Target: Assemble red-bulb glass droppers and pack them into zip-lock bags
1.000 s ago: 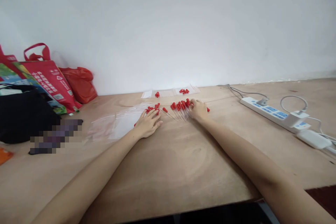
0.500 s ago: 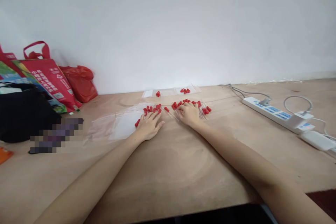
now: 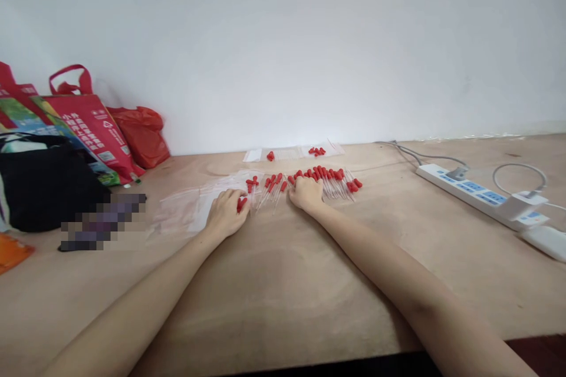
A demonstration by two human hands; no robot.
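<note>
My left hand (image 3: 227, 213) rests at the edge of the flat clear plastic bags (image 3: 201, 206). Its thumb and fingers curl round a red-bulbed dropper (image 3: 241, 205). Between the two hands lies a small loose group of similar droppers (image 3: 275, 181), their thin clear stems pointing towards me. My right hand (image 3: 308, 192) is closed and low over the left end of a row of droppers (image 3: 329, 175), with the fingertips turned down. What these fingers pinch, if anything, is hidden behind the hand.
Against the wall lie more clear bags (image 3: 289, 153) with red bulbs on top. At right is a white power strip (image 3: 469, 191) with plugs and grey cables. Red shopping bags (image 3: 95, 129), a black bag (image 3: 48, 188) and a blurred-out dark object (image 3: 104, 224) occupy the left.
My left hand has moved left and nearer, off the middle droppers and onto a separate one. My right hand has shifted slightly left and curled its fingers, baring more of the row.
</note>
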